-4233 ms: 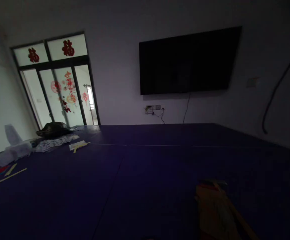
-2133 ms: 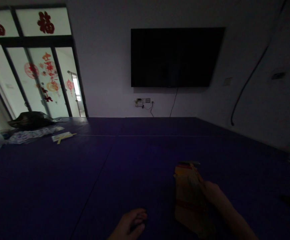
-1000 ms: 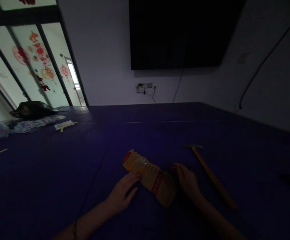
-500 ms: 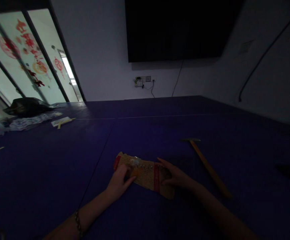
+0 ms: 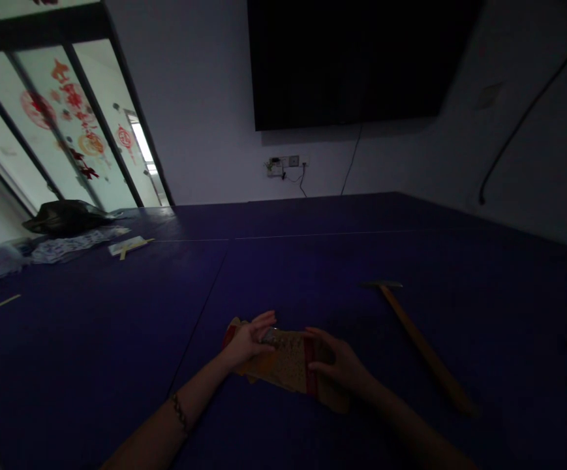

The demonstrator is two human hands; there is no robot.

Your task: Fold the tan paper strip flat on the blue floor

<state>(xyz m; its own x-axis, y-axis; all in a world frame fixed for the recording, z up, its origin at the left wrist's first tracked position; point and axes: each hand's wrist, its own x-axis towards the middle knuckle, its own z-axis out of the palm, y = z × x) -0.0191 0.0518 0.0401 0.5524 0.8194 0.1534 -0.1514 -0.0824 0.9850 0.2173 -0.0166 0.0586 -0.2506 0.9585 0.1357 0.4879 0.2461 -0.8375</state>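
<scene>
The room is dim. Light comes mainly through the tall black-framed glass door (image 5: 68, 124) in the upper left of the frame, giving pale glare on the dark purple, flat counter's (image 5: 283, 274) far left part. At lower right, shadow deepens; the bare hands (image 5: 251, 341) look underexposed. Straight lines lean near the edges.

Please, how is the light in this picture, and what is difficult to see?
Head view: dim overall, brightest at the glass doors; head view again: right hand darker than left hand, and the hammer fades into the dark surface at its handle end.
</scene>
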